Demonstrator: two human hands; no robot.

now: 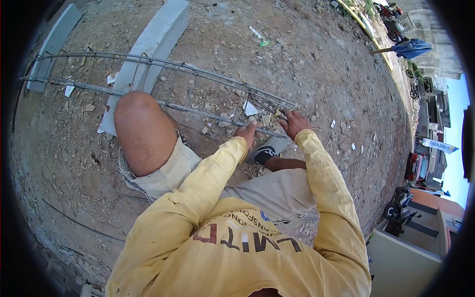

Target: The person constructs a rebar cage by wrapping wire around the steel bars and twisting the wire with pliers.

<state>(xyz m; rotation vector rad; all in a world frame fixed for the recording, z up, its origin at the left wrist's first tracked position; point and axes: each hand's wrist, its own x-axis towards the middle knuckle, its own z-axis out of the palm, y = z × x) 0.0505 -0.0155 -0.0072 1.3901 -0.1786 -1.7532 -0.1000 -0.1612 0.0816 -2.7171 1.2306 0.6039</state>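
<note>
A long cage of steel rebar (198,113) with stirrups lies across grey blocks (153,44), its near end between my knees. My left hand (246,133) is closed around the lower bar near that end. To its right, my right hand (295,123) reaches over the cage's end, fingers bent near the bar tips; whether it pinches something thin is too small to tell. Thin wire pieces (269,108) show beside its fingertips. White fragments (250,108) lie on the ground just behind the bars.
Another block (54,47) supports the cage's far left end. My bare knee (141,128) is against the rebar, and my shoe (272,146) is under its near end. Rubble covers the ground. A blue umbrella (411,48), motorcycles (396,210) and buildings stand at the right.
</note>
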